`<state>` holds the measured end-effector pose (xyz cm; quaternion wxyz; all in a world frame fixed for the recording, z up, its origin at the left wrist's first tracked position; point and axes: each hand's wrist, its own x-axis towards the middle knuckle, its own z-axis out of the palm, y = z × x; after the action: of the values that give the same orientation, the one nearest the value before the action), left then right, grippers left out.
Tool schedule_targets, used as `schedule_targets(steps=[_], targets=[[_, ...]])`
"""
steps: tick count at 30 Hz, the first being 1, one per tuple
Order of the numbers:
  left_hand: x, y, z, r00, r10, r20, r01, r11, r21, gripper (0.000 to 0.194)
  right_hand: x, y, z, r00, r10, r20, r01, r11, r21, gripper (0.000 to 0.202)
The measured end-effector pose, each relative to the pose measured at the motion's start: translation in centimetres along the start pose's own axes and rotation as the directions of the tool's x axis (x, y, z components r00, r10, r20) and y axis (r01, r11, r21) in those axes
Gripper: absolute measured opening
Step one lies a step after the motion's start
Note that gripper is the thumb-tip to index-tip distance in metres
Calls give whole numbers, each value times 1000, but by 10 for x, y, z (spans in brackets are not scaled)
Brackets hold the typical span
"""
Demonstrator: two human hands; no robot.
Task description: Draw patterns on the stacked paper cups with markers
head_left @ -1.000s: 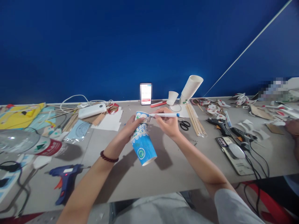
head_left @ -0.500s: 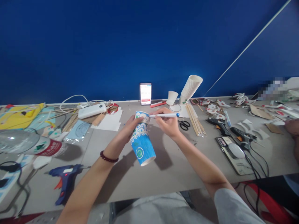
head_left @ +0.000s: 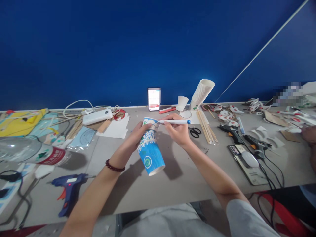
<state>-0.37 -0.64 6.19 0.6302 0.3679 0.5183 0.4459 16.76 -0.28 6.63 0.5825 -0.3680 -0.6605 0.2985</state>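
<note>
My left hand (head_left: 138, 135) is closed around a pair of paper cups (head_left: 151, 154) joined end to end, held tilted above the table. The lower cup is coloured blue with a green ringed circle; white scallops with blue lines run around the middle and the upper part. Between the fingers of my right hand (head_left: 178, 131) is a white marker (head_left: 176, 122) with a blue end. Its tip is at the upper cup's right side, near the rim; I cannot tell whether it touches.
A phone (head_left: 154, 99) leans on the blue wall. Behind my right hand stand stacked paper cups (head_left: 201, 93), with scissors (head_left: 195, 132) and wooden sticks (head_left: 206, 128) nearby. Glue guns (head_left: 70, 189) and a plastic bottle (head_left: 37, 151) lie at the sides. Another person's hand (head_left: 309, 134) is far right.
The marker and my right hand have shifted very slightly to the right. The cups and my left hand stay almost in place.
</note>
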Motion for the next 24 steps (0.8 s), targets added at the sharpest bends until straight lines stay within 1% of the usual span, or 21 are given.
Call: schedule_targets(steps=[6, 11, 18, 24], targets=[[0, 0, -1, 1000, -1, 16, 1, 1000, -4, 46, 0, 0, 0, 1000, 0, -6, 0, 999, -33, 7], [1, -1, -2, 1000, -11, 23, 11, 1000, -9, 47, 0, 4, 1, 1000, 28, -7, -28, 1000, 6, 6], [2, -1, -1, 1000, -14, -25, 14, 1000, -1, 47, 0, 4, 0, 999, 39, 15, -40, 999, 24, 6], [2, -2, -2, 1000, -11, 20, 12, 1000, -25, 47, 0, 4, -1, 999, 48, 26, -48, 999, 15, 5]])
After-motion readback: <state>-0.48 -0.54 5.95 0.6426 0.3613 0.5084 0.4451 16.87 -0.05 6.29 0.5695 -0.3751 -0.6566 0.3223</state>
